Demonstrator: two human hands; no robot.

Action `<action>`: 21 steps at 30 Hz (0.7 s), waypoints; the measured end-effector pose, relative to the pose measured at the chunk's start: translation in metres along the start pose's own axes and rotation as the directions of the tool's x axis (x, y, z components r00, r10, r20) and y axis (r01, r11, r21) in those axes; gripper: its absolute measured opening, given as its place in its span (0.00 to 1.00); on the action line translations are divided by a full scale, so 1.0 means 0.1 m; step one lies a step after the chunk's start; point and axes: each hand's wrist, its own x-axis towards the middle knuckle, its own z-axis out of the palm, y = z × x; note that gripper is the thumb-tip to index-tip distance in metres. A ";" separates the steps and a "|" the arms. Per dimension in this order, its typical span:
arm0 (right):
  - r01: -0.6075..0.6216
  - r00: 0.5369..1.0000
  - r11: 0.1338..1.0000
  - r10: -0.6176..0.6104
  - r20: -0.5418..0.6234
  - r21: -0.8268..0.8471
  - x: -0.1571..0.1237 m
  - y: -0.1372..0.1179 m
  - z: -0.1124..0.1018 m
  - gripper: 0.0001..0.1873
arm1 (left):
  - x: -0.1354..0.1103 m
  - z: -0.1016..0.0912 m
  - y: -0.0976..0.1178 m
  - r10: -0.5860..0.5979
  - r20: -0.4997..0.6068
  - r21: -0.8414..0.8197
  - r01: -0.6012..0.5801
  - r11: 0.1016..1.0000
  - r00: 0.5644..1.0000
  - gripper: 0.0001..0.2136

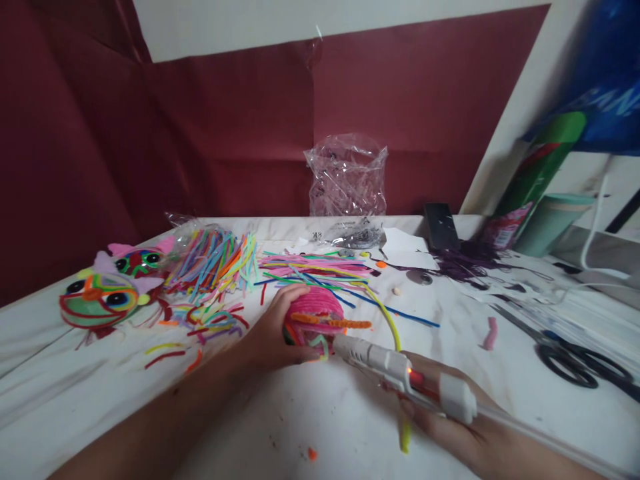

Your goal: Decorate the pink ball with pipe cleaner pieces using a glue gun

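My left hand [275,333] is closed around a rounded craft piece [315,307] covered in pink pipe cleaner, with an orange strip across it and a pale green bent piece below. In my right hand [445,413] is a white hot glue gun [380,360], with a small orange light glowing on its side. The gun's nozzle points left and reaches the lower right side of the craft piece; whether it touches cannot be told. A long yellow pipe cleaner [387,317] runs behind the gun, its lower end showing beneath my right hand.
Two finished-looking animal faces [100,303] lie at the left, beside bundled pipe cleaners [215,263] and cut scraps [210,323]. Loose pipe cleaners [320,267] spread behind my hands. Black-handled scissors [565,357], purple strands [465,260] and a green cup [560,223] are at the right.
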 end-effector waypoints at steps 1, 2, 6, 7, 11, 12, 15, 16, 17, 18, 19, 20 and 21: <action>-0.001 1.000 1.000 0.001 0.012 0.017 0.00 0.00 0.00 0.14 | 0.00 0.00 0.00 0.003 0.001 0.003 -0.003 1.000 1.000 0.44; 0.000 1.000 0.999 -0.001 0.029 0.039 0.01 -0.01 0.00 0.13 | 0.00 0.00 -0.01 0.004 -0.002 0.007 -0.004 1.000 1.000 0.44; 0.000 0.998 0.995 -0.006 0.059 0.101 0.04 -0.05 -0.01 0.12 | -0.01 0.01 -0.01 -0.004 -0.005 0.005 0.004 1.000 1.000 0.43; -0.003 0.998 0.994 -0.003 0.059 0.105 0.05 -0.07 -0.01 0.12 | -0.01 0.01 -0.01 -0.006 -0.005 -0.004 0.006 1.000 1.000 0.43; -0.001 0.998 0.995 -0.006 0.061 0.104 0.10 -0.12 -0.02 0.12 | 0.00 0.01 0.01 -0.003 -0.008 -0.023 0.003 1.000 1.000 0.43; 0.002 0.998 0.995 -0.009 0.066 0.103 0.11 -0.14 -0.03 0.12 | 0.00 0.01 0.01 0.002 -0.005 -0.021 -0.003 1.000 1.000 0.43; -0.001 0.997 0.996 -0.006 0.082 0.094 0.11 -0.16 -0.03 0.12 | 0.00 0.01 0.00 0.018 0.000 -0.015 -0.018 1.000 1.000 0.43; -0.012 0.996 0.996 0.005 0.084 0.093 0.11 -0.15 -0.03 0.11 | 0.00 0.01 0.00 0.022 0.001 -0.012 -0.022 1.000 1.000 0.43; -0.025 0.996 0.995 0.017 0.083 0.094 0.10 -0.14 -0.03 0.11 | 0.00 0.01 -0.01 0.025 0.002 -0.008 -0.025 1.000 1.000 0.43; -0.038 0.996 0.995 0.030 0.082 0.097 0.09 -0.13 -0.03 0.11 | 0.00 0.01 -0.01 0.027 0.002 -0.005 -0.027 1.000 1.000 0.44; -0.047 0.996 0.994 0.039 0.082 0.101 0.08 -0.11 -0.02 0.11 | 0.00 0.00 -0.01 0.031 0.000 -0.005 -0.031 1.000 1.000 0.44; -0.051 0.995 0.993 0.042 0.085 0.107 0.07 -0.10 -0.02 0.11 | 0.00 0.00 -0.01 0.033 0.001 -0.007 -0.033 0.999 0.999 0.44; -0.050 0.995 0.992 0.040 0.088 0.112 0.06 -0.09 -0.02 0.11 | 0.01 0.00 -0.01 0.031 0.002 -0.013 -0.031 0.999 1.000 0.44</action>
